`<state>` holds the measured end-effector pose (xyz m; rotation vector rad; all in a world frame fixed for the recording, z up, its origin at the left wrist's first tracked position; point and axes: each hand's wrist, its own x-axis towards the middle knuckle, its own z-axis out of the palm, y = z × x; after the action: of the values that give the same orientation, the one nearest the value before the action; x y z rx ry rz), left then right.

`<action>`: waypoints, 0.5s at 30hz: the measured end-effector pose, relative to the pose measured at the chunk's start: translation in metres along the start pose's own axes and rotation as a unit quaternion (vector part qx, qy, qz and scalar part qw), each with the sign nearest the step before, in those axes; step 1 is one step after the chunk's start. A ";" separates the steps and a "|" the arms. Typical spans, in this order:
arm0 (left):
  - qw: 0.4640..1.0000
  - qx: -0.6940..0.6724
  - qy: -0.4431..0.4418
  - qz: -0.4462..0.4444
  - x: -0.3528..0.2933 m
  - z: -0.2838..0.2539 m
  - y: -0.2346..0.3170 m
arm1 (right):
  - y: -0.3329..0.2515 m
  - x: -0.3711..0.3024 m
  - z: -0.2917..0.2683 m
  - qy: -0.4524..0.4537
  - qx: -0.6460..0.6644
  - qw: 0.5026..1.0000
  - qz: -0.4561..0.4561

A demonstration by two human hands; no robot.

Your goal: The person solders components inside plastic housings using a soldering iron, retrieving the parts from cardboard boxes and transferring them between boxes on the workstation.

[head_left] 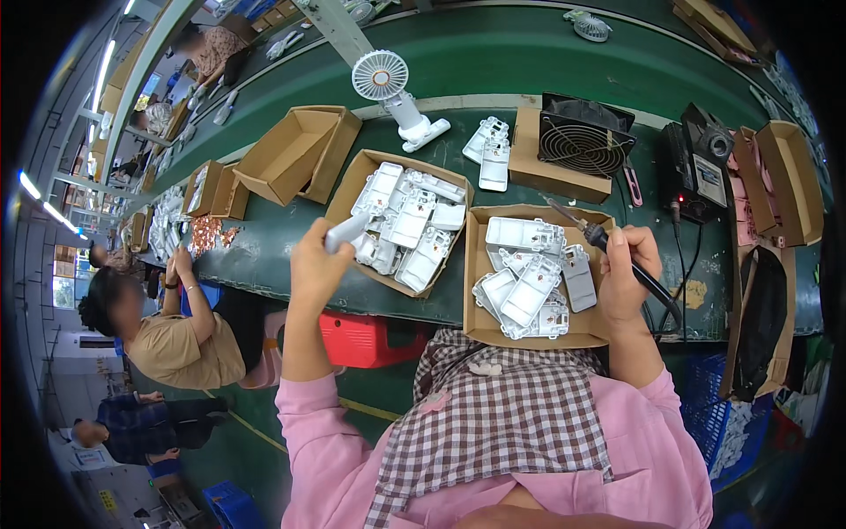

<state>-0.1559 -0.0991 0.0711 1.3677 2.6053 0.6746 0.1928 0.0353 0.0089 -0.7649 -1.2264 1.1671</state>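
Note:
Pinched in my left hand [317, 269] is a white plastic housing [346, 231], held at the near left edge of a cardboard box [354, 175] full of similar white housings [410, 219]. My right hand [631, 271] is closed round a soldering iron [597, 236]. Its metal tip points left and up, over the far edge of a second cardboard box [474, 300]. Inside that box lie several white battery-compartment housings [531, 289], some with small coppery contacts. One greyer housing [579, 278] leans at its right side.
A white handheld fan [382, 79] stands behind the boxes. Farther right are a black grilled fan [586, 137] on cardboard, tweezers [632, 183] and a black soldering station [696, 172] whose cable hangs by my right hand. Empty boxes [295, 150] sit left; a co-worker [181, 339] sits beyond.

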 end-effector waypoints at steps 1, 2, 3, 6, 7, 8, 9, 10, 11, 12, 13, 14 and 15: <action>1.000 0.001 0.001 -0.001 0.000 -0.003 -0.002 | 0.000 0.000 0.000 0.004 0.002 1.000 0.005; 0.996 -0.085 -0.010 -0.020 0.002 -0.005 -0.005 | -0.001 0.000 0.000 0.008 0.005 1.000 0.010; 0.984 -0.171 -0.021 -0.041 0.003 -0.008 -0.010 | -0.001 0.000 0.000 0.006 0.007 1.000 0.010; 0.944 -0.326 -0.054 -0.004 0.009 -0.005 -0.017 | -0.002 0.000 -0.002 0.001 0.012 1.000 0.013; 0.909 -0.411 -0.067 -0.001 0.010 -0.003 -0.012 | -0.002 0.000 -0.002 0.001 0.013 1.000 0.014; 0.909 -0.411 -0.067 -0.001 0.013 0.003 -0.010 | -0.002 0.001 -0.003 0.001 0.013 1.000 0.016; 0.906 -0.419 -0.062 0.019 0.015 0.012 -0.011 | -0.003 0.000 -0.002 -0.002 0.015 1.000 0.016; 0.901 -0.428 -0.058 0.039 0.017 0.024 -0.012 | -0.004 0.000 -0.001 0.001 0.013 1.000 0.015; 0.913 -0.402 -0.053 0.035 0.018 0.034 -0.013 | -0.005 0.000 0.000 0.004 0.011 1.000 0.014; 0.930 -0.353 -0.038 0.098 0.018 0.043 -0.005 | -0.005 0.001 0.000 0.004 0.009 1.000 0.013; 0.939 -0.303 -0.023 0.160 0.017 0.050 0.003 | -0.005 0.001 0.000 0.005 0.015 1.000 0.018; 0.951 -0.233 -0.044 0.200 0.014 0.050 0.008 | -0.005 0.001 0.000 0.005 0.021 0.999 0.023; 0.951 -0.234 -0.043 0.199 0.013 0.050 0.010 | -0.005 0.001 -0.001 0.003 0.020 1.000 0.022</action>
<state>-0.1406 -0.0671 0.0323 1.7074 1.9288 1.1648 0.1945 0.0350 0.0135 -0.7681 -1.1818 1.2214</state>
